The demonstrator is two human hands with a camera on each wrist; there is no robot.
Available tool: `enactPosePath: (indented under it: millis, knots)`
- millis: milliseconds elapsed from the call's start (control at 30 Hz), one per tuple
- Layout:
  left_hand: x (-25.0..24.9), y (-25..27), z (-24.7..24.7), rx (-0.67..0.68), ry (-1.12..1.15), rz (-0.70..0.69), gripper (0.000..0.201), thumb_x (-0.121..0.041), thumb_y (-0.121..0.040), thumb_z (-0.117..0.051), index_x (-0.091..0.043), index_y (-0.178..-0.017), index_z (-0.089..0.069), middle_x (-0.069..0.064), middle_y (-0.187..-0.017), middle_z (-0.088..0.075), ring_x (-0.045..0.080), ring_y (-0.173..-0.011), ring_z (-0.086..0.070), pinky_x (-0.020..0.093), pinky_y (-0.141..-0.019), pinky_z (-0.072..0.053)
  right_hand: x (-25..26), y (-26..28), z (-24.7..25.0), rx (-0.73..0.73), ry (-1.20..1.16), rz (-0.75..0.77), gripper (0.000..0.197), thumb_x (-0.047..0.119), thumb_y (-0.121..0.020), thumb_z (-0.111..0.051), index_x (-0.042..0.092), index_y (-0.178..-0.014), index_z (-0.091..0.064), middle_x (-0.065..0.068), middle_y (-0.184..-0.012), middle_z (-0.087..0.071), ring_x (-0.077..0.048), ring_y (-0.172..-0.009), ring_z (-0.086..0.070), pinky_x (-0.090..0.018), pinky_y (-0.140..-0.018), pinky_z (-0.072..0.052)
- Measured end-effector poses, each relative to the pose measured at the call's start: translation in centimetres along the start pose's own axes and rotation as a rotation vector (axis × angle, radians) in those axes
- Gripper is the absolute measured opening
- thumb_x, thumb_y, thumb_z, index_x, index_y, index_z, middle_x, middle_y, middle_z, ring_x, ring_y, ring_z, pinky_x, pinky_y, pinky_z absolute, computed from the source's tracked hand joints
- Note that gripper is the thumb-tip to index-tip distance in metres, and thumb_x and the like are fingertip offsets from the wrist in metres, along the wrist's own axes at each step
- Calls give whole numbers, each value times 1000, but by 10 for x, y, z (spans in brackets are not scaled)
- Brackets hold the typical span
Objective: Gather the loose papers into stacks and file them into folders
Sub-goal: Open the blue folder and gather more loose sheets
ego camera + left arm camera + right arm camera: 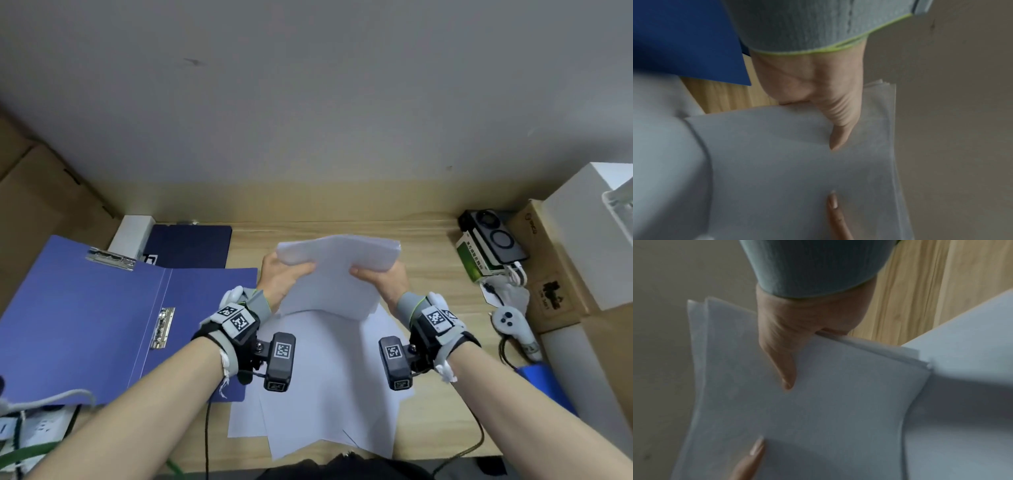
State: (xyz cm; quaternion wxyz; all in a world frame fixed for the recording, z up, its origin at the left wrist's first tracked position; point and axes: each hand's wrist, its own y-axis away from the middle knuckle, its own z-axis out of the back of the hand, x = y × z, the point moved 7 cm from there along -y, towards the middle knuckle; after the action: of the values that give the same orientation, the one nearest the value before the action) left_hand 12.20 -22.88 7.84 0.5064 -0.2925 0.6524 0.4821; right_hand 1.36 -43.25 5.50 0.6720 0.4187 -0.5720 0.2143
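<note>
A stack of white papers (334, 274) is held above the wooden desk (428, 253), tilted with its far edge up. My left hand (282, 275) grips its left side, thumb on top (838, 129). My right hand (385, 279) grips its right side, thumb pressed on the sheets (783, 363). The stack's edges are uneven (701, 318). Several more loose sheets (329, 387) lie spread on the desk under the hands. An open blue folder (89, 325) with metal clips lies flat at the left. A dark blue folder (191, 246) lies behind it.
Cardboard boxes (37, 205) stand at the far left. At the right are a green box (474, 260), a black device (496, 236), a white controller (513, 325), a white box (589, 233) and cables. A power strip (37, 428) sits at the near left.
</note>
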Motion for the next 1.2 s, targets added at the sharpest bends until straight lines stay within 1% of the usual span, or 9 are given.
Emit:
enactPosePath:
  millis: [100,200,300,467,633,833,933,1100,1200]
  knots:
    - [-13,-3,2,31,36,-23,25,0,-75,-79,-1,-99,-71,8,-94,-75,14,-80,-72,25,-69,-58,16,-5,3,-2,-86,29,31,-5,-70,-81,6,-97,-72,-6,-88,-75,-13,-74,-70,-25,-65,-56]
    - [-5,-3,11,2,-12,-11,20,0,-75,-79,-4,-93,-72,6,-90,-76,12,-77,-72,25,-69,-58,7,-9,1,48,-52,0,33,-4,-70,-82,2,-101,-72,-8,-93,-75,-14,-78,-72,-26,-70,-56]
    - [15,-1,12,1,-84,30,25,3,-75,-77,-5,-98,-73,7,-97,-76,9,-82,-72,27,-75,-54,-15,-10,-7,78,29,-44,34,-5,-67,-83,5,-98,-73,-8,-95,-75,-14,-80,-71,-30,-76,-54]
    - [-7,-13,9,-77,-34,-13,21,-1,-74,-80,-14,-87,-72,2,-89,-75,5,-71,-71,23,-67,-57,5,-32,-18,64,-46,-20,27,-4,-66,-84,11,-85,-73,0,-83,-76,-14,-74,-71,-29,-70,-57]
    - [-34,-29,13,-115,56,-118,29,4,-78,-75,-6,-105,-70,6,-97,-73,8,-80,-71,21,-73,-57,35,-61,-26,92,-100,56,27,-4,-67,-83,9,-89,-73,-3,-86,-76,-16,-76,-70,-29,-70,-58]
    - [17,-42,19,-160,-74,81,25,3,-76,-77,-13,-94,-67,5,-99,-71,17,-88,-69,18,-68,-58,-21,-75,-26,131,44,-82,32,-3,-66,-84,4,-95,-71,-13,-97,-74,-19,-80,-68,-36,-78,-55]
    - [21,-45,11,-171,-38,87,23,6,-77,-76,-13,-87,-66,1,-90,-71,1,-71,-70,12,-58,-54,-27,-75,-24,115,42,-83,28,-4,-67,-84,11,-87,-72,-7,-92,-74,-17,-78,-68,-34,-79,-56]
    - [29,-51,14,-198,-17,99,20,-2,-77,-78,-16,-90,-71,-7,-85,-74,3,-74,-72,24,-66,-55,-25,-82,-22,142,-47,-57,25,-5,-68,-82,13,-83,-73,0,-85,-75,-15,-75,-69,-33,-73,-59]
    - [54,-48,18,-188,-149,195,19,-7,-76,-80,-16,-89,-69,1,-92,-73,18,-85,-71,31,-69,-57,-52,-76,-18,134,45,-98,24,-3,-68,-84,15,-78,-72,2,-81,-74,-13,-72,-67,-37,-77,-56]
